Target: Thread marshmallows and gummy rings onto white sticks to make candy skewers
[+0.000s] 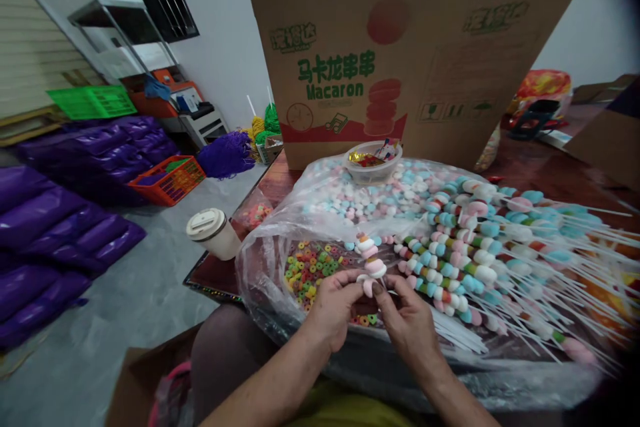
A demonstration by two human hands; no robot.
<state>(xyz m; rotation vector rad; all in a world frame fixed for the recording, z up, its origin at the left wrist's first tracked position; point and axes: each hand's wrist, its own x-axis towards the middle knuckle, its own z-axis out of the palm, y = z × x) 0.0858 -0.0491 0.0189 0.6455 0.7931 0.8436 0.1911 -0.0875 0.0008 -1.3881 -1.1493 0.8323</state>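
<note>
Both hands meet at the lower end of an upright skewer of pink and white candies [369, 252]. My left hand [336, 303] is closed, its thumb and fingertips on a pale candy at the bottom of the stack. From the other side, my right hand [407, 310] pinches the same spot, its thumb against a pink candy. The stick itself is mostly hidden by the fingers. Colourful ring candies [313, 270] lie in clear plastic just left of the hands. To the right is a large pile of finished-looking skewers [453, 253], with bare white sticks [457, 333] below it.
Behind the loose pastel candies [345, 197] stands a large cardboard box [340, 127]. A plastic bowl [373, 170] with wrapped sweets sits before it. A lidded cup [214, 235] is at the table's left edge. Purple bags [55, 240] and an orange basket [169, 180] lie on the floor.
</note>
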